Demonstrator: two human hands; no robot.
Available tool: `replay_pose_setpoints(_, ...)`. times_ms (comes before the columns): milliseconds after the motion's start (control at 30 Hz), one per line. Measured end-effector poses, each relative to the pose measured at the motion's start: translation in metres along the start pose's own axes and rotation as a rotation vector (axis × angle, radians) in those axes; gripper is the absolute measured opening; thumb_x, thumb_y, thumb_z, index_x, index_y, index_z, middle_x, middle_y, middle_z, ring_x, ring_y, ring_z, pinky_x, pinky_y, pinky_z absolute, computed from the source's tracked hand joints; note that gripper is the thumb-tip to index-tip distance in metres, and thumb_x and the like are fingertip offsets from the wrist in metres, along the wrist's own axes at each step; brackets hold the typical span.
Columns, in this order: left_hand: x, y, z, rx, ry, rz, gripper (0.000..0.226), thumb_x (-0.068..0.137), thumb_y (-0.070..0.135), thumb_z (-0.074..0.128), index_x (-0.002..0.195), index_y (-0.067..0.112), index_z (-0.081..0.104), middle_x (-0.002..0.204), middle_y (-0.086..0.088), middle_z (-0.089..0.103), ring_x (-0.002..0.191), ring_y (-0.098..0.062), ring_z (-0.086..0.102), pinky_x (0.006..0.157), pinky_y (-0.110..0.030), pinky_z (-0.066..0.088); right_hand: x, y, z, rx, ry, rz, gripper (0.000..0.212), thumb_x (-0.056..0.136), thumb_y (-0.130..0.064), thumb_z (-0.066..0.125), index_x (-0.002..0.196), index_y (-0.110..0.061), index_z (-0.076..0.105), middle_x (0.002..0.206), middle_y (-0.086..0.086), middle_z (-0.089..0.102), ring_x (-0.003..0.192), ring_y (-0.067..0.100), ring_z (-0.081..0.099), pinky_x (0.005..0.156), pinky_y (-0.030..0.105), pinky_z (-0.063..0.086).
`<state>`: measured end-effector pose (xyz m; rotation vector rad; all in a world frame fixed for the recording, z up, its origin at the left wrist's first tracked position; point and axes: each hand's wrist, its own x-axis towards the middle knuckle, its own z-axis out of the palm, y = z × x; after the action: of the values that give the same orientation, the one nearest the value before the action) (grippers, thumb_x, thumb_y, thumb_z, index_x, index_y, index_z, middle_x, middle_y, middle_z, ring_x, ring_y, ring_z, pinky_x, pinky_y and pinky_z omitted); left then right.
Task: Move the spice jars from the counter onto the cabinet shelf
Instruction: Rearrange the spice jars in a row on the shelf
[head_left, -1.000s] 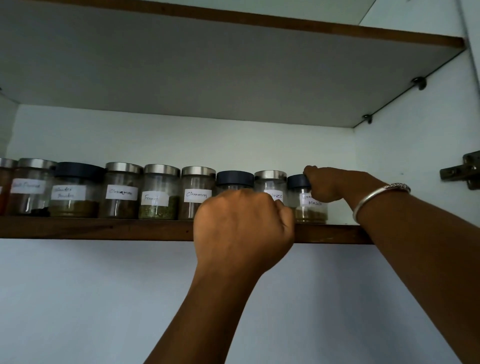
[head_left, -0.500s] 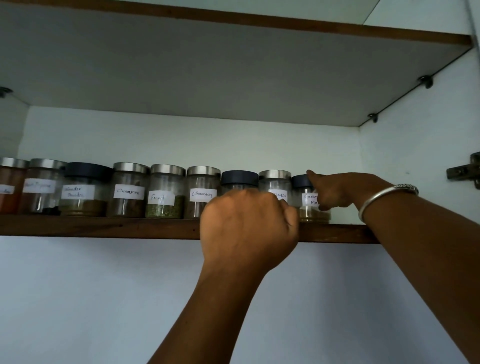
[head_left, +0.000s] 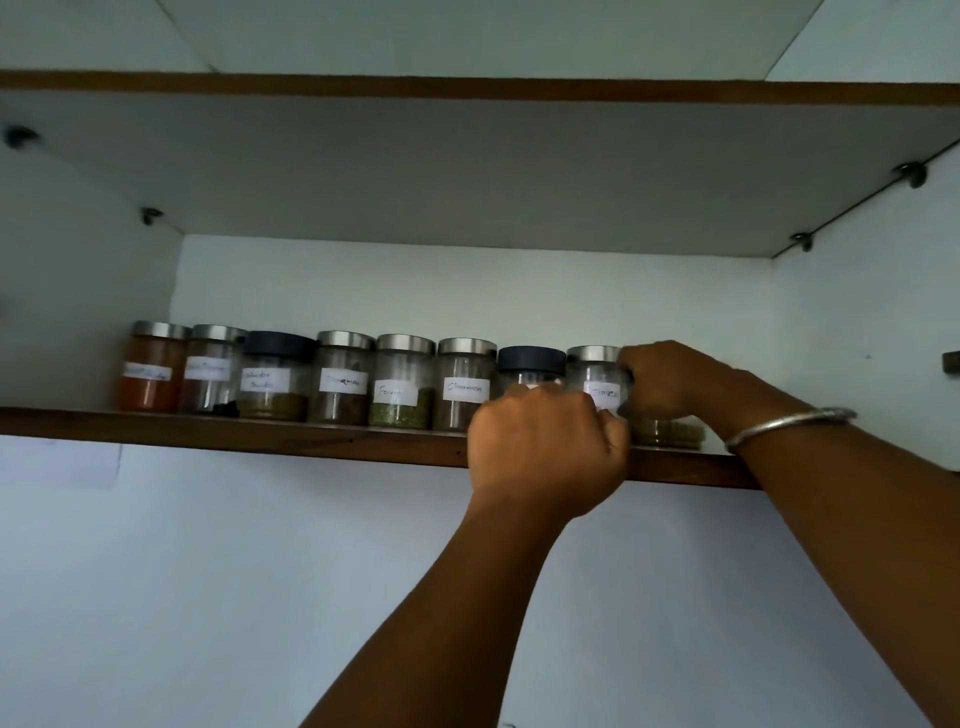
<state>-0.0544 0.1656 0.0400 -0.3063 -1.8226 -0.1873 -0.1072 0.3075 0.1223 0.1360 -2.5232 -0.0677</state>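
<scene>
We are looking up into an open cabinet, where 9 spice jars (head_left: 400, 384) are standing upright in a single row along the front of the wooden cabinet shelf (head_left: 208, 428), each touching or just beside its neighbour. Most are wearing silver lids and white handwritten labels.

The right hand (head_left: 670, 379), with a silver bangle (head_left: 779, 425) at the wrist, is curling over the top of the end jar (head_left: 670, 435) at the right of the row. It is covering the lid, and only the jar's base is showing, resting on the shelf. That jar is sitting just beside the jar labelled Cloves (head_left: 595, 374).

The left hand (head_left: 550, 452) is raised in front of the black-lidded jar (head_left: 531, 361), back toward us and fingers curled tight. We cannot tell whether it is gripping that jar, touching the shelf edge or holding nothing. The counter is not showing in this view.

We are judging this as the placing step, near the end of the task: the end jar is being seated and squared against the row. The next move is calling for a gentle release straight upward, so that the packed neighbours are not nudged toward the shelf's front edge, and then for both hands drawing back.
</scene>
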Motion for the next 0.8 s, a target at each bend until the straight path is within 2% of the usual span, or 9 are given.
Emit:
replay_pose_setpoints(133,-0.001,-0.004,-0.007,-0.009,-0.117,0.055,0.044,0.094,0.041,0.027,0.067,0.016,0.053,0.06,-0.002,0.048,0.056,-0.018,0.048,0.051,-0.024,0.036,-0.027,-0.039,-0.002,0.165,-0.206,-0.116,0.029,0.097,-0.018,0.04,0.121,-0.007,0.054,0.133,0.018,0.051,0.088,0.016,0.047,0.078,0.025,0.042)
replay_pose_setpoints(200,-0.004,-0.009,-0.017,-0.049,-0.182,0.085,0.043,0.096,0.037,0.027,0.07,0.015,0.054,0.059,-0.001,0.047,0.055,-0.017,0.048,0.052,-0.024,0.034,-0.035,-0.052,-0.004,0.086,-0.125,-0.207,0.021,0.098,-0.013,0.035,0.094,-0.013,0.055,0.131,0.021,0.049,0.081,0.017,0.041,0.061,0.012,0.032)
replay_pose_setpoints(267,-0.005,-0.018,-0.026,-0.097,-0.245,0.108,0.042,0.097,0.036,0.027,0.075,0.013,0.055,0.06,0.0,0.046,0.057,-0.017,0.047,0.053,-0.025,0.032,-0.041,-0.06,-0.006,0.219,-0.169,-0.166,0.031,0.097,-0.007,0.037,0.069,-0.019,0.043,0.115,0.018,0.052,0.081,0.017,0.042,0.059,0.011,0.03)
replay_pose_setpoints(333,-0.006,-0.034,-0.037,-0.111,-0.303,0.115,0.04,0.097,0.034,0.03,0.082,0.011,0.059,0.067,-0.002,0.05,0.062,-0.018,0.049,0.057,-0.026,0.034,-0.05,-0.073,-0.01,0.223,-0.189,-0.141,0.024,0.096,-0.009,0.04,0.078,-0.012,0.055,0.116,0.015,0.058,0.087,0.02,0.048,0.071,0.021,0.038)
replay_pose_setpoints(400,-0.005,-0.048,-0.047,-0.104,-0.337,0.102,0.034,0.095,0.031,0.034,0.087,0.011,0.061,0.073,-0.004,0.052,0.067,-0.019,0.05,0.06,-0.029,0.038,-0.054,-0.078,-0.014,0.176,-0.169,-0.17,0.025,0.096,-0.02,0.044,0.103,-0.007,0.064,0.114,0.015,0.061,0.094,0.022,0.054,0.077,0.027,0.039)
replay_pose_setpoints(533,-0.012,-0.109,-0.073,-0.137,-0.377,0.046,0.027,0.093,0.028,0.038,0.089,0.013,0.061,0.079,-0.005,0.055,0.072,-0.021,0.051,0.065,-0.031,0.043,-0.06,-0.117,-0.017,0.124,-0.146,-0.194,0.024,0.096,-0.03,0.044,0.093,-0.014,0.062,0.094,0.006,0.057,0.073,0.011,0.049,0.055,0.017,0.03)
replay_pose_setpoints(600,-0.015,-0.147,-0.083,-0.174,-0.387,0.03,0.025,0.093,0.027,0.04,0.084,0.014,0.059,0.077,-0.004,0.053,0.072,-0.022,0.052,0.065,-0.03,0.041,-0.056,-0.145,-0.019,0.073,-0.155,-0.214,0.028,0.098,-0.026,0.04,0.102,-0.01,0.062,0.103,0.009,0.06,0.084,0.015,0.052,0.058,0.018,0.033)
replay_pose_setpoints(700,-0.019,-0.213,-0.095,-0.186,-0.413,0.007,0.026,0.093,0.028,0.041,0.079,0.013,0.058,0.077,-0.005,0.054,0.075,-0.024,0.055,0.066,-0.029,0.043,-0.041,-0.198,-0.017,0.042,-0.173,-0.243,0.03,0.099,-0.021,0.039,0.114,-0.007,0.059,0.121,0.013,0.058,0.105,0.023,0.053,0.076,0.022,0.034)
replay_pose_setpoints(800,-0.023,-0.274,-0.104,-0.215,-0.43,-0.008,0.034,0.095,0.033,0.04,0.077,0.012,0.059,0.071,-0.004,0.055,0.069,-0.02,0.053,0.059,-0.026,0.038,-0.028,-0.253,-0.017,0.023,-0.172,-0.278,0.031,0.098,-0.025,0.04,0.119,-0.01,0.059,0.124,0.011,0.056,0.108,0.024,0.053,0.083,0.026,0.038)
